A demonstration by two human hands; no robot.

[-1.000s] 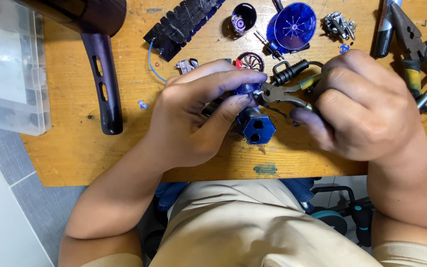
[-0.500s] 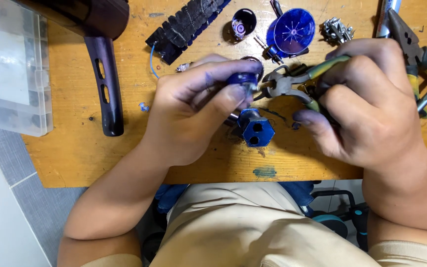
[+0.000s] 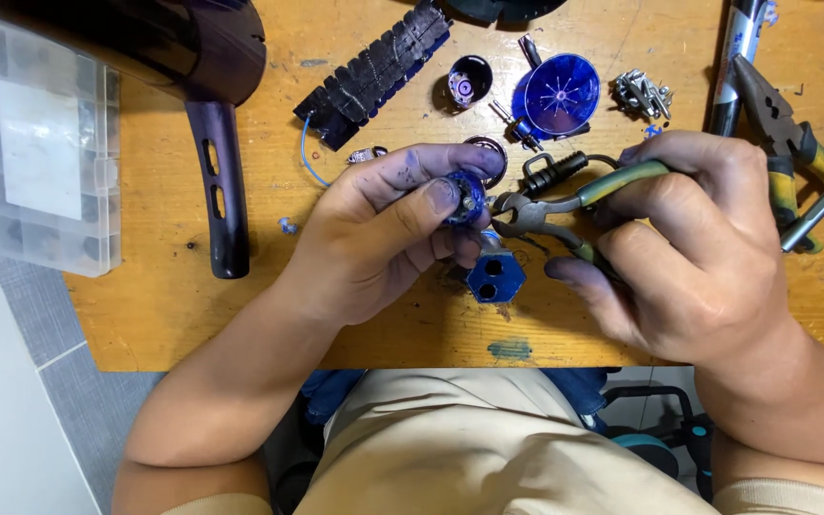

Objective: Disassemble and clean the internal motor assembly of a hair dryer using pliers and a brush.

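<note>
A small round blue part with a metal centre [image 3: 466,197] is being pinched between the thumb and fingers of the person's left hand [image 3: 383,234], just above the middle of the wooden table [image 3: 193,315]. It is looking light, stiff and plastic, probably brittle at its thin edges, so a hold around the rim, as the left grip is doing now, is looking safest. The right hand [image 3: 708,257] is wrapping around the green handles of small pliers [image 3: 565,205], whose tips are reaching to the part's right side; whether they are biting on it cannot be told.

Just below the part, a blue hexagonal piece with two holes [image 3: 495,278] is lying on the table. Toward the far edge, a blue cone-shaped cup with spokes inside [image 3: 557,95] is resting on its side; it is holding nothing visible. Beside it a small dark cap [image 3: 470,80] is showing a pale centre. A ridged black strip [image 3: 374,72] is lying diagonally to the left, and a heap of small silver pieces [image 3: 643,92] to the right. Larger yellow-handled pliers [image 3: 793,133] are lying at the right edge. At the far left corner a dark hair dryer [image 3: 197,86] is lying, and a clear plastic compartment box [image 3: 35,143] is overhanging the left edge, its contents too blurred to tell.
</note>
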